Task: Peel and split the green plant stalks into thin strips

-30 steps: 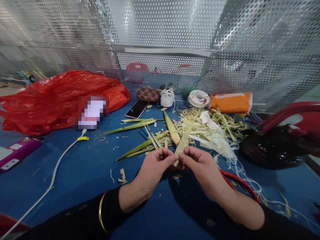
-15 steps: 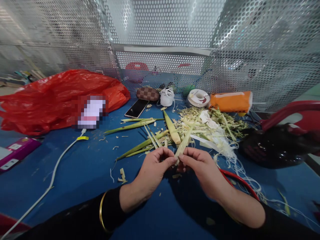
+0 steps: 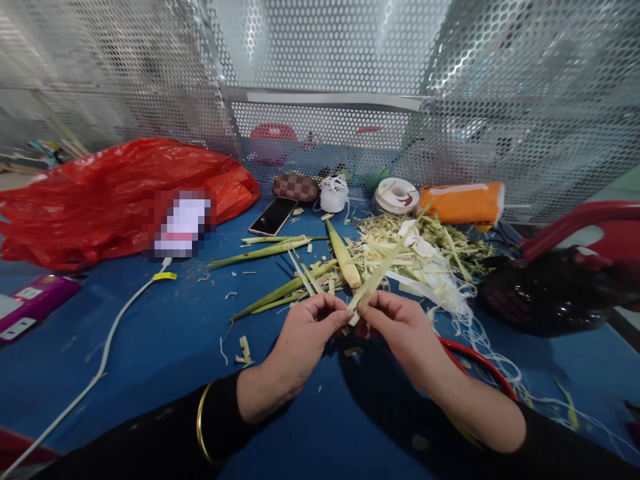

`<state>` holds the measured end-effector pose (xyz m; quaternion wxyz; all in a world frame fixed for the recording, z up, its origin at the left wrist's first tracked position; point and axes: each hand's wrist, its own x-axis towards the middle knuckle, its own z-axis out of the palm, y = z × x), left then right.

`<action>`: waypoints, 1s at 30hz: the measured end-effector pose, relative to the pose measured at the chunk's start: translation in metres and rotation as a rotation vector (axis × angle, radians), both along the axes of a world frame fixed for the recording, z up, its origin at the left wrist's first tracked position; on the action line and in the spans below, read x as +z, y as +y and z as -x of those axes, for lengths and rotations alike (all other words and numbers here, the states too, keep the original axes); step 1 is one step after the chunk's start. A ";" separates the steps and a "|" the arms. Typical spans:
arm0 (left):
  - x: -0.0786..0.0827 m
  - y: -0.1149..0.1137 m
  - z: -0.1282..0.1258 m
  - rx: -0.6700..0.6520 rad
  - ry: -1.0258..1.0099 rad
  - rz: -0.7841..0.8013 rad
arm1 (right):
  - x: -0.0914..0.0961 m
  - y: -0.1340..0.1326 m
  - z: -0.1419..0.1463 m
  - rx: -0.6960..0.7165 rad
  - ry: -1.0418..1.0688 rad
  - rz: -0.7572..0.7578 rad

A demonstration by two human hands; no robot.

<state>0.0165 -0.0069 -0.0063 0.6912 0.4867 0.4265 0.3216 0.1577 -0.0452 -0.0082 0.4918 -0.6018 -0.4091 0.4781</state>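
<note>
A long, pale green husk strip slants up and away from between my two hands, above the blue table. My left hand pinches its near end between thumb and fingers. Close beside it, my right hand grips the same strip slightly higher up, its fingertips partly hidden behind it. Just beyond my hands lies a pointed green shoot with a pale, thick base. Left of that, several long green shoots are spread on the table.
Peeled scraps are heaped at back right, with white string trailing below. A black shiny object stands right. Behind are a ribbon spool, a dark phone and a perforated metal panel. A red plastic bag and white cable lie left.
The husk strip has turned so that its narrow edge shows more and its far tip reaches farther toward the back right. My hands have barely shifted.
</note>
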 end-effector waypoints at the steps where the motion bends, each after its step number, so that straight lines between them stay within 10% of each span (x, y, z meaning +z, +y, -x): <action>1: 0.001 0.000 0.000 0.011 -0.002 -0.004 | 0.000 0.000 -0.001 0.001 -0.026 0.000; 9: 0.000 0.002 0.002 0.022 -0.055 0.010 | 0.000 0.004 -0.008 0.016 -0.124 -0.028; 18: -0.005 0.010 0.006 0.020 -0.010 -0.022 | -0.004 -0.008 0.001 0.397 -0.469 -0.128; 30: 0.000 0.009 0.007 0.056 0.104 -0.178 | 0.000 -0.010 -0.001 0.408 -0.658 -0.208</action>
